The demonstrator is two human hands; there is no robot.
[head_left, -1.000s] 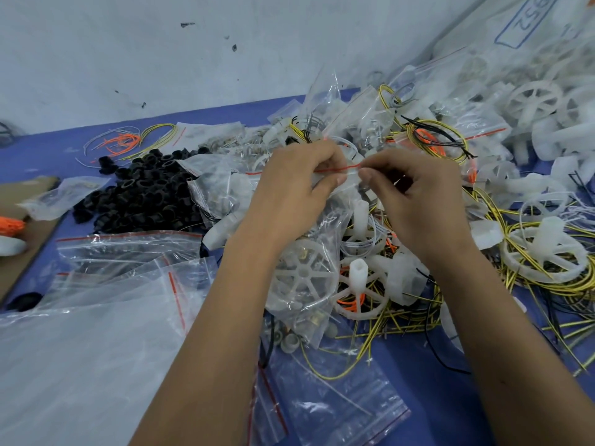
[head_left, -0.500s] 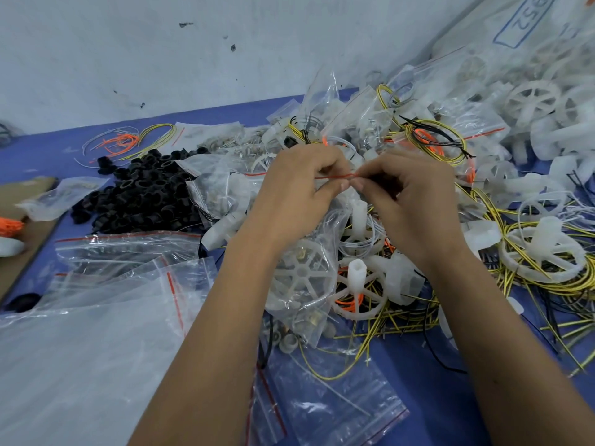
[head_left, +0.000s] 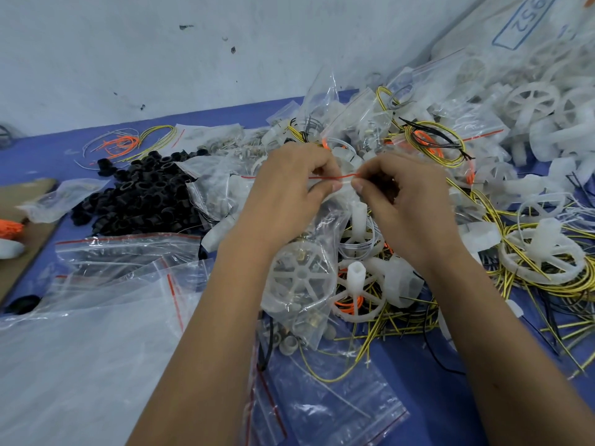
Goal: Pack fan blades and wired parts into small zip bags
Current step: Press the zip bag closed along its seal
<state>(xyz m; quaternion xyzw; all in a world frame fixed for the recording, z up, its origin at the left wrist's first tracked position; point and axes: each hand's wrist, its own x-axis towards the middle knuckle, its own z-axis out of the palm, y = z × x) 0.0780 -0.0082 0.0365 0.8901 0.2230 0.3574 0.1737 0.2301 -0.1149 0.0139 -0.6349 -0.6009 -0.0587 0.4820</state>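
My left hand (head_left: 291, 188) and my right hand (head_left: 402, 194) both pinch the red zip strip of a small clear zip bag (head_left: 309, 275), held above the pile. Thumbs and fingertips meet almost in the middle of the strip. Inside the hanging bag I see a white fan blade wheel and small brass-coloured parts. Loose white fan blades (head_left: 354, 294) and yellow wired parts (head_left: 547, 268) lie under and to the right of my hands.
A heap of black rings (head_left: 138, 194) lies at the left. Empty zip bags (head_left: 128, 252) spread over the blue table (head_left: 418, 365) at the front left. Filled bags and white fan wheels (head_left: 531, 101) pile up at the back right against the wall. Cardboard (head_left: 29, 220) sits at the far left.
My two hands have drawn closer along the red strip, and the right fingertips now nearly touch the left thumb. The bag hangs in about the same place.
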